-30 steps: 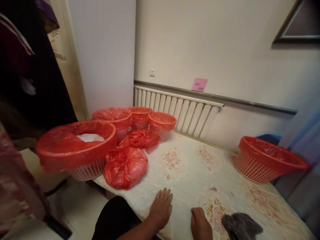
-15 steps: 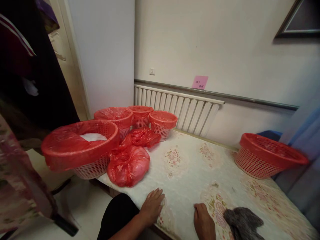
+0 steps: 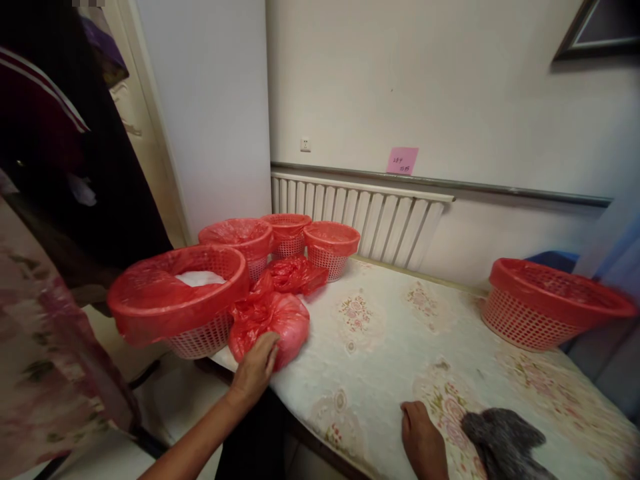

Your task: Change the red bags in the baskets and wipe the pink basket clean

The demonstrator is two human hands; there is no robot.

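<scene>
My left hand (image 3: 256, 365) is over the front of a knotted red plastic bag (image 3: 293, 327), fingers stretched forward and slightly bent. Whether it presses on the plastic I cannot tell. Something rounded and pale shows through the bag, which lies near the edge of a floral-patterned mattress or bed cover (image 3: 380, 373). My right hand (image 3: 424, 437) rests on this cover with its fingers curled into a fist. Just right of that fist lies a crumpled dark grey cloth (image 3: 505, 437).
Left of the bag stands a large red-lined basket (image 3: 200, 337) with white material inside. Behind are smaller lined baskets (image 3: 333, 250), by a radiator (image 3: 370, 217). Another red-lined basket (image 3: 525, 320) stands far right, beside a blue curtain (image 3: 605, 267). Floral fabric (image 3: 40, 333) hangs at left.
My left hand has left the cover and moved left and forward to the red bag. My right hand stays curled on the cover. The view has shifted slightly.
</scene>
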